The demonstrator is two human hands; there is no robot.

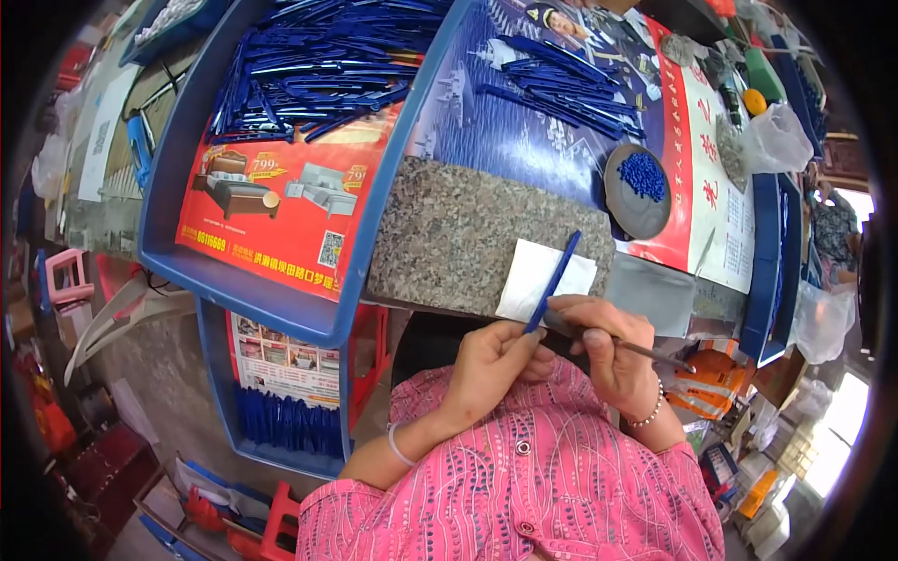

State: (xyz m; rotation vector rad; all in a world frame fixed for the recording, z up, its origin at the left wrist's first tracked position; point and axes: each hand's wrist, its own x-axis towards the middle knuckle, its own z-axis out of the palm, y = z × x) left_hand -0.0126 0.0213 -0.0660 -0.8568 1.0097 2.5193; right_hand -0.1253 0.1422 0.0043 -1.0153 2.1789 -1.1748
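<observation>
Pinched in my left hand (pixel 496 366) is the near end of a slim, glossy blue stick (pixel 559 273). It slants up and away over a folded white paper or cloth (pixel 520 280) on a speckled granite slab (pixel 440 229). My right hand (pixel 613 348) is closed around a thin dark rod-like tool (pixel 659 356), whose one end sticks out to the right. Its other end lies by the blue stick, close to my left fingertips, partly hidden by my fingers. Beyond the slab, a round shallow dish (pixel 640 222) holds many small blue beads (pixel 643 176).
Left of the slab stands a blue tray (pixel 253 301) with a heap of similar blue sticks (pixel 323 70). More loose sticks (pixel 571 79) lie on a printed poster (pixel 524 140). A lower blue bin (pixel 221 374) holds a further bundle. Another blue tray (pixel 773 271) stands at right.
</observation>
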